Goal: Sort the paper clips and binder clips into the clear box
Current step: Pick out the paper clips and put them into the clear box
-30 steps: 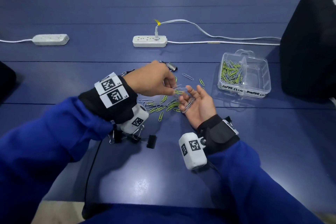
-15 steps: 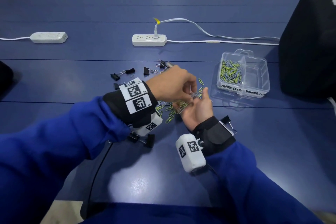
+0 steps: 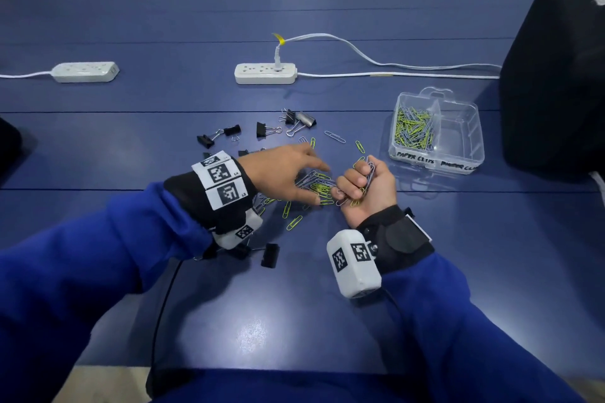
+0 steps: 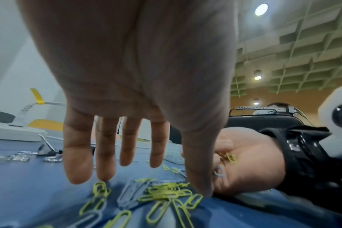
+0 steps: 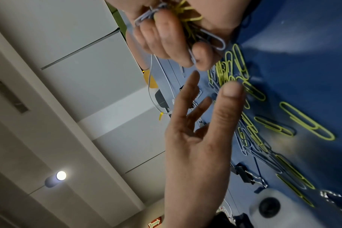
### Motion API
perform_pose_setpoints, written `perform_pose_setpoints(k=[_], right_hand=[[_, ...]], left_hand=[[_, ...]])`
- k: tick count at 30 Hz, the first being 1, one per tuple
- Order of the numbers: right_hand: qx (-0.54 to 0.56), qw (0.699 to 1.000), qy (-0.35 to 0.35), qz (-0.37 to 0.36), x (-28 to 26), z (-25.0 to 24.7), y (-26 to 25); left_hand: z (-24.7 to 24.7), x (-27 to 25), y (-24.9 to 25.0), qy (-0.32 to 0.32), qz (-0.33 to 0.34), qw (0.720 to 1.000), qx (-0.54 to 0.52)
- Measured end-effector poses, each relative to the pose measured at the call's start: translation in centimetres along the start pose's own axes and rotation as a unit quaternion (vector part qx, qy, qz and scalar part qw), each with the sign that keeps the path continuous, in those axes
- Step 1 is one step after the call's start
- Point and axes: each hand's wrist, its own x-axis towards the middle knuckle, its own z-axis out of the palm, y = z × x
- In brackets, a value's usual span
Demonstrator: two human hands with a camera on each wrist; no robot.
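Note:
My right hand (image 3: 358, 185) rests on the table, curled into a fist round a bunch of yellow and grey paper clips (image 5: 187, 27). Just to its left, my left hand (image 3: 319, 185) hovers open over the loose pile of paper clips (image 3: 316, 188), fingers (image 4: 105, 154) straight and spread, thumb tip down by the pile (image 4: 162, 192). The clear box (image 3: 471, 154) stands to the right; its left compartment holds paper clips (image 3: 414, 127), its right one looks bare. Black binder clips (image 3: 266, 130) lie beyond the pile, and more lie under my left wrist (image 3: 270, 255).
Two white power strips (image 3: 265, 73) (image 3: 85, 72) with cables lie further back. A large black object (image 3: 556, 82) stands right of the box. Single paper clips (image 3: 334, 137) are scattered between pile and box. Chairs line the far edge.
My left hand has left the right palm and drawn back left over the pile, fingers now spread. My right hand has curled from an open palm into a fist round the clips.

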Motion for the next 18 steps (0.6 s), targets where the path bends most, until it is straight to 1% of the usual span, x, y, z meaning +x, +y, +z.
perform_pose_setpoints(k=[4,6,11,15,18], right_hand=[[-0.013,1.000,-0.001,0.002,-0.3,0.3,0.0],[-0.015,1.000,-0.002,0.004,-0.5,0.5,-0.1],[0.011,1.000,0.006,0.004,-0.6,0.5,-0.2],[0.015,1.000,0.017,-0.019,-0.6,0.7,-0.3],[0.012,0.999,0.029,-0.036,-0.6,0.8,-0.2]], left_hand=[[0.5,1.1,0.6,-0.014,0.001,0.999,0.040],[0.2,1.5,0.9,-0.010,0.008,0.998,0.061],[0.0,1.7,1.0,0.038,0.009,0.995,0.088],[0.0,1.3,0.4,0.082,-0.007,0.994,0.073],[-0.7,0.6,-0.1,0.109,-0.031,0.992,0.046]])
